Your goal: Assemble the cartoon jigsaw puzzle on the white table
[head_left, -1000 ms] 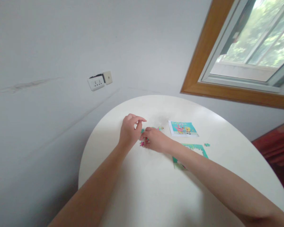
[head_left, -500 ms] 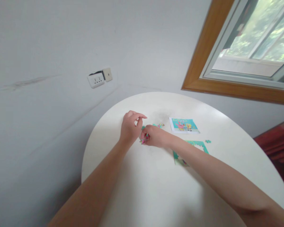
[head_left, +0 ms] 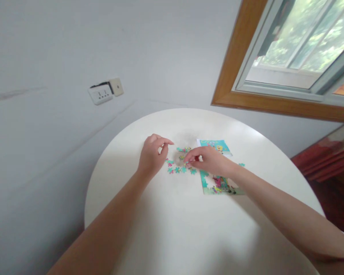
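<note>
My right hand (head_left: 208, 160) is closed in a pinch on a small jigsaw puzzle piece (head_left: 187, 164), which its fingers partly cover. Beneath and beside it lie several loose puzzle pieces (head_left: 177, 170), teal with pink and yellow bits. More pieces (head_left: 183, 149) lie farther back, between the hands. My left hand (head_left: 152, 154) rests on the table left of the pieces, index finger stretched out and thumb close under it, with nothing visible between them. Under my right wrist is a partly filled puzzle board (head_left: 209, 190) with a teal border; the forearm hides some of it.
A picture card (head_left: 225, 146) with cartoon figures lies behind the right hand. One loose teal piece (head_left: 241, 164) sits right of the board. The round white table (head_left: 172, 229) stands by a wall with a socket (head_left: 101, 94) and a wood-framed window (head_left: 269, 106).
My right hand has moved right, away from my left hand, uncovering several loose pieces and now holding a piece near the board. The left hand keeps its pose. The view has shifted slightly.
</note>
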The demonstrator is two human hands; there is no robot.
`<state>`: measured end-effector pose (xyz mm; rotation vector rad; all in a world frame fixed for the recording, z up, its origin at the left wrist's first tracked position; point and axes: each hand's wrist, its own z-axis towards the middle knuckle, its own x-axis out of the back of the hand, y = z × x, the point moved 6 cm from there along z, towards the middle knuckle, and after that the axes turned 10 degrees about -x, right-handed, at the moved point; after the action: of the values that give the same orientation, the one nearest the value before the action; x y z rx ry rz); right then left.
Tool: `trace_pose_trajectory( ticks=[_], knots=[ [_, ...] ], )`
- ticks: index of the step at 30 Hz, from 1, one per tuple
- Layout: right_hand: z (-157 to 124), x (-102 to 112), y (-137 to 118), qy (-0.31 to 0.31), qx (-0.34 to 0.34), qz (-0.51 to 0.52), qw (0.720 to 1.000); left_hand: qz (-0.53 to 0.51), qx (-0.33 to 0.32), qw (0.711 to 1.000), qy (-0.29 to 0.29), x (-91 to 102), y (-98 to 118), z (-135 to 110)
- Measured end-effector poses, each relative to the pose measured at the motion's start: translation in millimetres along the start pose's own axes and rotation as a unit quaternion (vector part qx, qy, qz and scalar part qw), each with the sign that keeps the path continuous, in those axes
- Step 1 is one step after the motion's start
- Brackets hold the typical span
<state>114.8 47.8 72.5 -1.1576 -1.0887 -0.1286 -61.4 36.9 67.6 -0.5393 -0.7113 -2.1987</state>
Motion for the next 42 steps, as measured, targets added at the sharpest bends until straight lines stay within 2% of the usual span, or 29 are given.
trace_pose_trajectory(
  ticks=[3,5,7,10,14,24,33,37,42],
  knots=[
    [-35.7,16.4,29.5,-0.007,-0.064,0.047,0.997,-0.04,-0.065,0.995,-0.071,-10.3,23.4,0.0],
    [-56.4,17.9,48.9,-0.015,-0.117,0.074,0.99,-0.083,-0.113,0.982,-0.127,-18.2,44.0,-2.7],
    [-70.4,16.3,61.9,-0.009,-0.143,0.085,0.986,-0.119,-0.15,0.965,-0.18,-26.5,64.3,-7.7],
    [-77.6,11.9,71.9,0.009,-0.148,0.09,0.985,-0.149,-0.189,0.937,-0.255,-41.2,89.3,-18.5],
    [-74.6,7.3,77.4,0.017,-0.126,0.095,0.987,-0.166,-0.208,0.912,-0.313,-56.3,105.9,-30.0],
    [-76.3,12.8,76.1,0.046,-0.08,0.047,0.995,-0.185,-0.193,0.894,-0.358,-64.5,110.9,-36.9],
    [-73.9,5.9,73.3,0.08,0.0,0.01,0.997,-0.183,-0.2,0.892,-0.362,-68.7,112.7,-37.9],
    [-73.4,5.2,74.7,0.088,0.009,0.007,0.996,-0.163,-0.186,0.902,-0.353,-67.9,104.8,-33.9],
    [-73.5,7.3,70.8,0.083,0.023,0.028,0.996,-0.126,-0.157,0.932,-0.302,-68.8,90.2,-29.5]
  ],
)
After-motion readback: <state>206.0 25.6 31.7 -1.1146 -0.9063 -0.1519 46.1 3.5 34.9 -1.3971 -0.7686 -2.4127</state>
